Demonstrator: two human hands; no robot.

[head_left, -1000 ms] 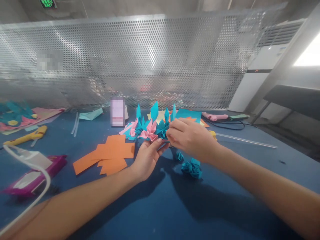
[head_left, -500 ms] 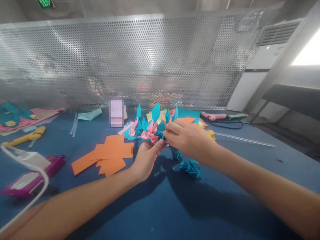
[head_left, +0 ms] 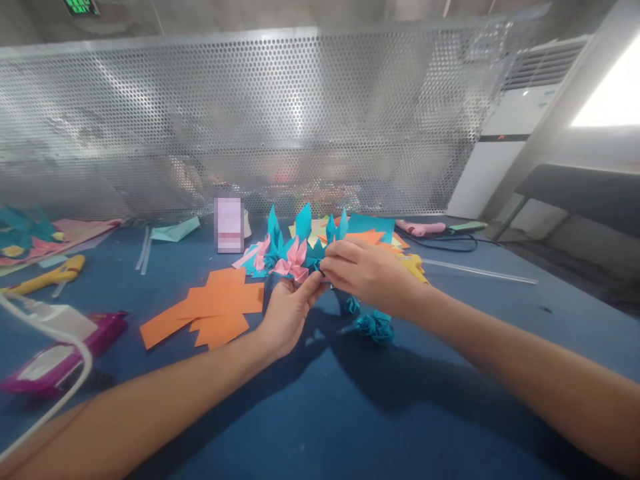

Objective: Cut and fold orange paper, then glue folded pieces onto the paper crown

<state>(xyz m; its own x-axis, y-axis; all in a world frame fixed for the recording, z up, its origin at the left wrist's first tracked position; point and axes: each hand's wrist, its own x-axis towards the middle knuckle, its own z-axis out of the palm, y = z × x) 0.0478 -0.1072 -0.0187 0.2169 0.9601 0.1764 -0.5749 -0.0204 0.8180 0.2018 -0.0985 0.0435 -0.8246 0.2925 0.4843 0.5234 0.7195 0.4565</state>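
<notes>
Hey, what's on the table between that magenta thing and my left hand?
In the head view, overlapping orange paper pieces lie on the blue table between the magenta object and your left hand.

Blue desk (head_left: 300, 417): silver perforated metal screen (head_left: 200, 100) along far edge. Near far right corner: pink-handled tool (head_left: 425, 229), black cord (head_left: 450, 250), flat pale-green object (head_left: 467, 227). Before far edge, left stretch: folded pale-mint paper (head_left: 175, 230); upright lilac rectangular panel (head_left: 229, 220), detail blurred. Nearer the front edge, left: overlapping orange paper sheets (head_left: 215, 300). Beyond right edge: tall white vented cabinet (head_left: 493, 170).
</notes>
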